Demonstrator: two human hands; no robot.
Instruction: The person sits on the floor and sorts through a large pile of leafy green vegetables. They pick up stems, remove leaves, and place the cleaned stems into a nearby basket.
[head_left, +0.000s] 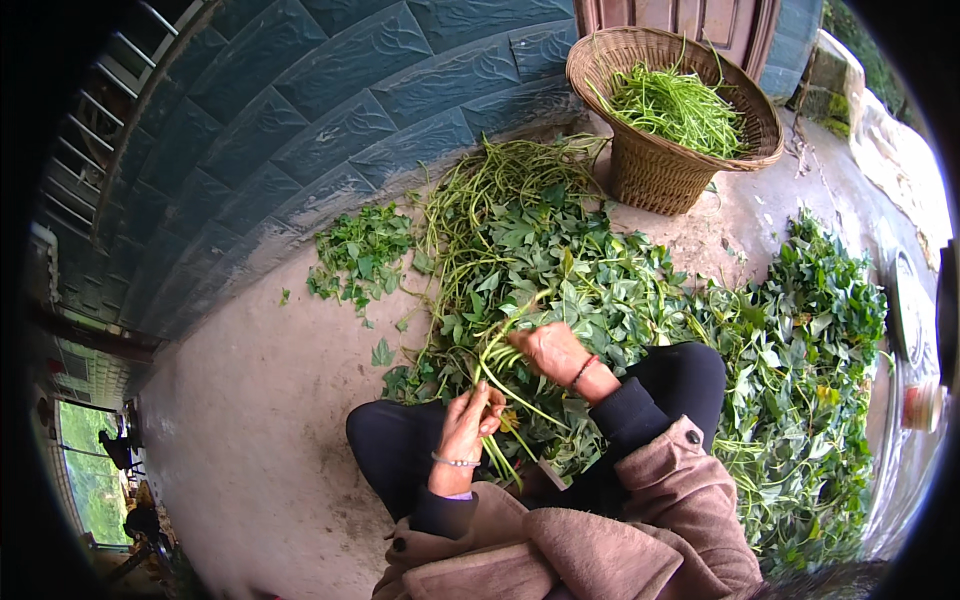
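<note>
My left hand (466, 429) is closed on a small bundle of long green leaf stems (510, 469) in front of my lap. Their lower ends hang below the fingers. Just above and to the right, my right hand (553, 354) has its fingers curled on the upper part of a vine stem (491, 349) from the same bunch. One stem bends down to the right between the hands. Beneath both hands spreads a heap of cut leafy vines (600, 281), probably sweet potato. Its far part is a tangle of mostly leafless stems (480, 191).
A flared wicker basket (664, 184) holding trimmed green stems (675, 109) stands beyond the heap, near a wooden door (697, 26). More leafy vines (810, 390) lie to my right. A small leaf pile (360, 255) sits by the blue tiled wall (337, 112) on the concrete floor (255, 420).
</note>
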